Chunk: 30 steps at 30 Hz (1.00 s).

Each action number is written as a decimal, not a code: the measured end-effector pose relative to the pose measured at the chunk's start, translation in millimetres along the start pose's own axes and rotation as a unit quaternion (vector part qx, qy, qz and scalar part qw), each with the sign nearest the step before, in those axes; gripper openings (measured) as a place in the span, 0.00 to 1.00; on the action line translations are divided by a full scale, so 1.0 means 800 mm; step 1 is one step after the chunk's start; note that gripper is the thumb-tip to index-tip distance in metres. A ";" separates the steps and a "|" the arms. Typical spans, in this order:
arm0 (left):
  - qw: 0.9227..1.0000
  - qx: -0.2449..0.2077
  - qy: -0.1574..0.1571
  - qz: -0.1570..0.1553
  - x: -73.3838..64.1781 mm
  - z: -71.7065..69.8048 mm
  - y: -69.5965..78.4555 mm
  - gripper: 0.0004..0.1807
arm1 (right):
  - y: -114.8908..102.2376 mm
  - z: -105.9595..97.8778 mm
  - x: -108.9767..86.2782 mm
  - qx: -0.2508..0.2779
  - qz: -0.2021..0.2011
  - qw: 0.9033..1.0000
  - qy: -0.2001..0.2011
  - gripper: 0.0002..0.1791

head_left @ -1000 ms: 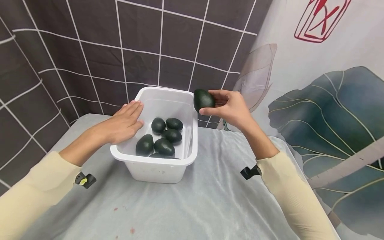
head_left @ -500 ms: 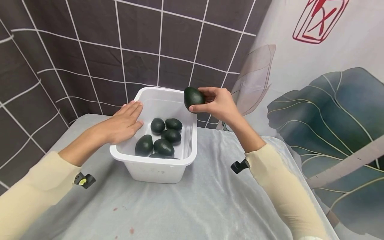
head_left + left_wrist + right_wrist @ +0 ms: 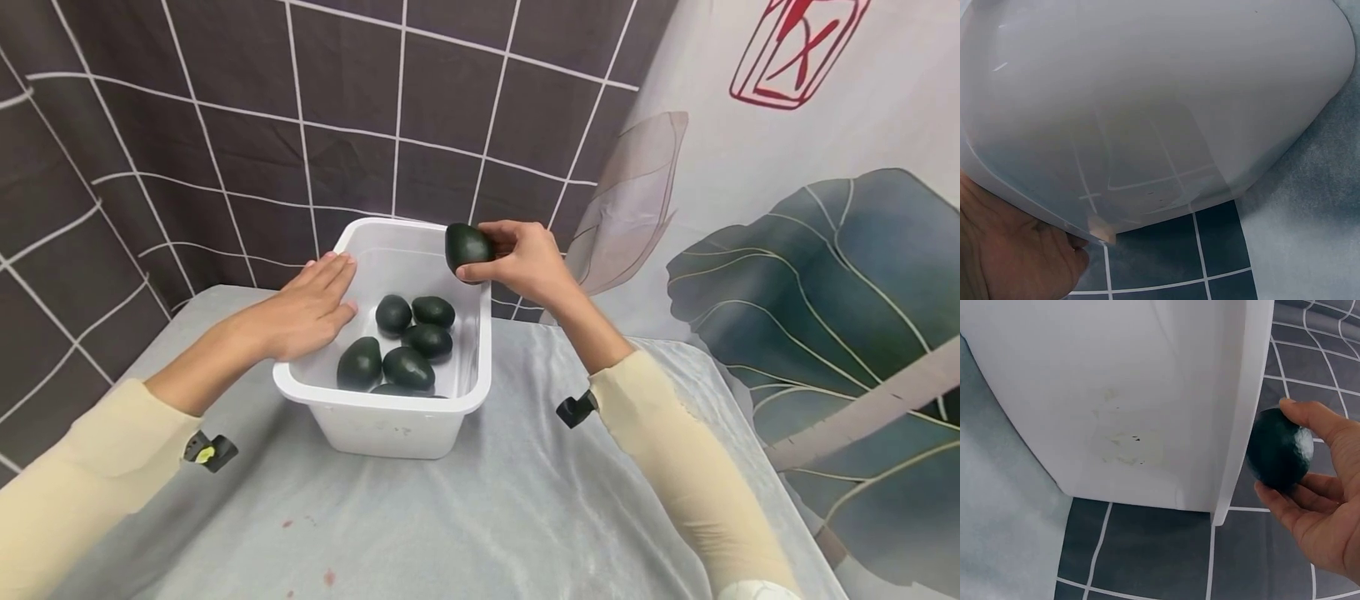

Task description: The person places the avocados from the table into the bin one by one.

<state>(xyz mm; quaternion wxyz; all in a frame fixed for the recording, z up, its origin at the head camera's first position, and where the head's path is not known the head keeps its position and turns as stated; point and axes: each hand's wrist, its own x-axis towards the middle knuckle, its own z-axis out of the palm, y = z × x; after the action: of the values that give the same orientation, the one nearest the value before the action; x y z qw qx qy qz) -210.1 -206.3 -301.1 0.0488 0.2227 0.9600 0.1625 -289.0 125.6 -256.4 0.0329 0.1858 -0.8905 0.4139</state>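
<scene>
A dark green avocado [image 3: 467, 247] is pinched between the thumb and fingers of my right hand [image 3: 521, 262], above the back right rim of a white plastic tub [image 3: 397, 403]. In the right wrist view the held avocado [image 3: 1280, 449] shows beside the tub's rim. Several more avocados [image 3: 408, 368] lie on the tub's floor, some partly hidden by the front wall. My left hand [image 3: 307, 308] rests flat on the tub's left rim with fingers straight. The left wrist view shows that hand [image 3: 1016, 256] at the rim, next to the tub's outer wall [image 3: 1147, 112].
The tub stands on a table covered with a light grey cloth [image 3: 420, 525]. Behind it hangs a dark cloth with white grid lines [image 3: 345, 167]. A white cloth with leaf prints [image 3: 817, 275] hangs at the right.
My right hand has moved left with the avocado, from outside the tub's right side to over its back right rim. The left hand has stayed in place.
</scene>
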 end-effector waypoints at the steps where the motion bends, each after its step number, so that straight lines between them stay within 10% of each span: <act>1: 1.000 0.001 0.001 0.000 0.000 0.000 0.000 0.41 | 0.000 0.001 0.001 -0.003 0.000 1.000 0.000 0.45; 30: 0.999 -0.035 0.003 -0.001 0.001 0.001 -0.008 0.41 | 0.018 0.000 -0.007 0.006 0.008 1.000 0.007 0.40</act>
<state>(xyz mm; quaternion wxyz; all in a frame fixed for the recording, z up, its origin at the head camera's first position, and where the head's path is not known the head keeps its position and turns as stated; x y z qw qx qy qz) -213.3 -211.3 -303.9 0.0538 0.2196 0.9541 0.1965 -288.5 135.5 -268.0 0.0348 0.1762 -0.8891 0.4209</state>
